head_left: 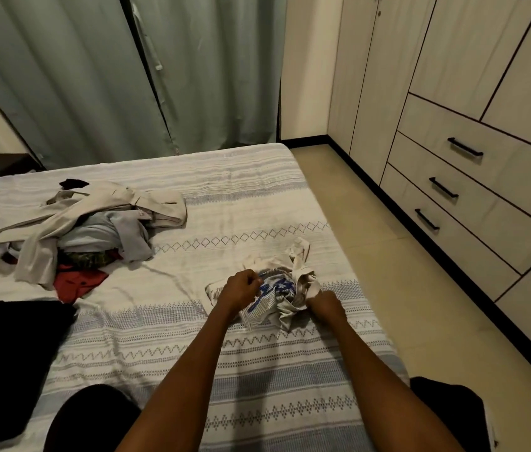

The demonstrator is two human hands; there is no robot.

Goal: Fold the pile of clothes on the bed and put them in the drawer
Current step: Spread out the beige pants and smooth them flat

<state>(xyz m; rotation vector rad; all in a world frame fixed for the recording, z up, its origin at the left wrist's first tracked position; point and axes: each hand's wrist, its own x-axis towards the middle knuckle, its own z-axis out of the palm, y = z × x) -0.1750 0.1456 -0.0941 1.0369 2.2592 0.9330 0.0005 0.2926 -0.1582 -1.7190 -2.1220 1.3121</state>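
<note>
On the bed (257,203), the unfolded pile (85,230) sits at centre left; your drawers (473,190) at right are all closed. Your left hand (239,290) and right hand (324,309) both clutch the crumpled striped shirt (277,296); bunched grips could fold in creases or twist it.

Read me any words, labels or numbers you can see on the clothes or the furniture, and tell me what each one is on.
Striped shirt held by both hands: blue lettering, crumpled, not readable.
Clothes pile: small red mark on a label, too small to read.
Drawers: no text.
</note>
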